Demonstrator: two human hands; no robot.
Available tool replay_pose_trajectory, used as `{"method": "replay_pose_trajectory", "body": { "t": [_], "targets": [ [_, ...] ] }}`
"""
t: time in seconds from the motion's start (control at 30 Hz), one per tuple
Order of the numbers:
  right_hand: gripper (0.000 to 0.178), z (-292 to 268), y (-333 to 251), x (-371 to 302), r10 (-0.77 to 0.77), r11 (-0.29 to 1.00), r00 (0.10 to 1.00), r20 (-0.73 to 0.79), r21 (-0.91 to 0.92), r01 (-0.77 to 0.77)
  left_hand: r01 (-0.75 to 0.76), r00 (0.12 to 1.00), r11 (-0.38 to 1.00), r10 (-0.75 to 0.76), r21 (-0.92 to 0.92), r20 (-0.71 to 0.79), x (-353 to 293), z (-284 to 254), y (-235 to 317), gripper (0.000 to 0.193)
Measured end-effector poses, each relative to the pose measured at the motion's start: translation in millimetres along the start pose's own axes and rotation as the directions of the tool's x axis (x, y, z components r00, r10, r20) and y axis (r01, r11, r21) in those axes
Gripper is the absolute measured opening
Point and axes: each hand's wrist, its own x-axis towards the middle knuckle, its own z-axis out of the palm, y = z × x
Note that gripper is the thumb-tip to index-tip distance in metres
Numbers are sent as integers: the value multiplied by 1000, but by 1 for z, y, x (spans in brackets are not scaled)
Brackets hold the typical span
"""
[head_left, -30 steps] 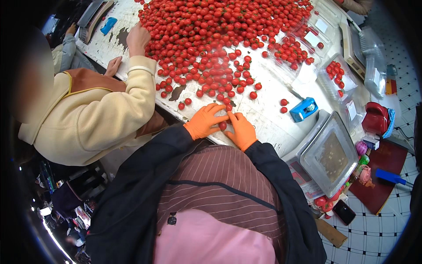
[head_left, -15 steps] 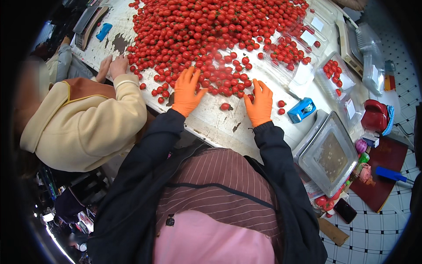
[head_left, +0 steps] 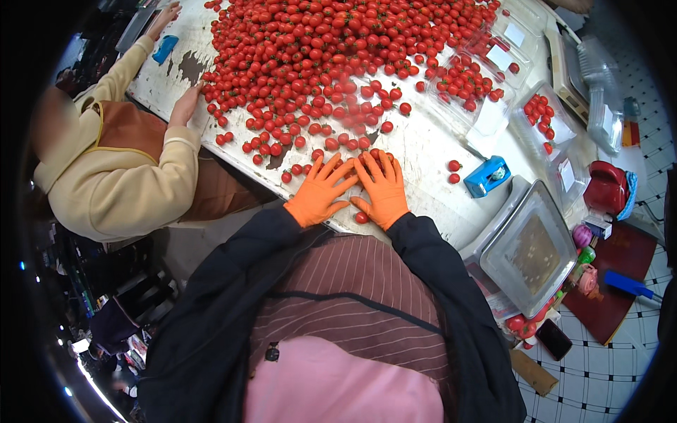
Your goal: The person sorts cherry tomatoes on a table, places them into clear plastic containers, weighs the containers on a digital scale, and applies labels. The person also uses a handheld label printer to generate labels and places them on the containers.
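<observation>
Cherry tomatoes (head_left: 310, 77) heap on the counter (head_left: 427, 151) at twelve o'clock from left hand (head_left: 319, 194) and right hand (head_left: 382, 190), both with fingers spread — one loose tomato (head_left: 362, 218) lies at seven o'clock from the right, the nearer.

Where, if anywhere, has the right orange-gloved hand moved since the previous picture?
Yes, the right hand moved left, away from the boxy blue plastic dispenser.

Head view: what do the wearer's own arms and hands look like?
The left hand and right hand wear matching bright orange, close-fitting gloves with separate fingers and no visible markings. The left sleeve and right sleeve are long, plain and very dark, near black, reaching the gloves. No cables show.
</observation>
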Motion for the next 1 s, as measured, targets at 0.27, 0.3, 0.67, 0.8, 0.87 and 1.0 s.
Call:
{"method": "replay_pose_trajectory", "body": {
  "t": [0.27, 0.3, 0.67, 0.8, 0.87, 1.0],
  "targets": [
    [75, -24, 12, -34, 260, 959, 946, -192, 165, -230, 361, 852, 921, -390, -149, -349, -41, -18, -20, 70],
    [78, -27, 16, -36, 339, 933, 930, -144, 177, -313, 437, 823, 890, -453, -125, -343, -44, -18, -24, 80],
    [84, -9, 13, 18, 389, 906, 907, 160, 110, -408, 467, 873, 843, -488, -267, -16, 2, -4, -22, 102],
    [76, 2, -1, 33, 408, 880, 885, 225, 161, -447, 383, 889, 775, -456, -502, -25, 25, 9, -16, 99],
    [74, 5, 6, 31, 411, 822, 893, 186, 349, -451, 326, 899, 764, -433, -557, -68, 28, 10, -15, 97],
    [70, 21, 16, 26, 363, 676, 931, 34, 678, -289, 244, 913, 558, -409, -793, -6, 29, 5, -18, 92]
  ]
}}
